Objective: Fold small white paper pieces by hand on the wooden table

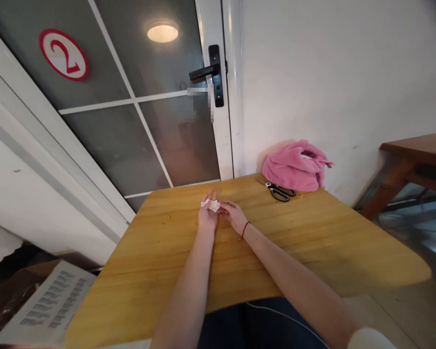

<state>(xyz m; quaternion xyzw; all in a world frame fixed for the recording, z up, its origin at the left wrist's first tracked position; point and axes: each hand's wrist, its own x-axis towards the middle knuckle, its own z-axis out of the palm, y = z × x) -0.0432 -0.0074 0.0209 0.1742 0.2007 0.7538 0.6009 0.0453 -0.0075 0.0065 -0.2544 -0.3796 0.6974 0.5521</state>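
Material of a thin, white, paper-like kind (pixel 213 206) is held in the bare left hand (pixel 208 217), above the far-middle part of a yellow-brown wooden tabletop with rounded corners (pixel 160 266). The left palm is turned upward and the thumb is laid over the material, so that the grip on this side is closed about it. Whether one folded piece or several are held cannot be told. The bare right hand (pixel 234 216), with a thin red cord bracelet (pixel 244 230) worn at its wrist, is brought in from the right, its fingertips set at the material's right edge. The right grip is narrow, but whether anything is pinched in it cannot be made out.

Near the far edge, to the right of both hands, black-handled metal scissors (pixel 274 188) are laid with their blades pointed leftward. Just beside them a soft pink plush bag (pixel 292 165) is set against a plain white wall (pixel 330 72). Beyond the tabletop, a white-framed door with dark glass panes (pixel 134 99) is seen, fitted with a black lever handle (pixel 216 77) and marked with a round red-and-white "2" sign (pixel 64 54).
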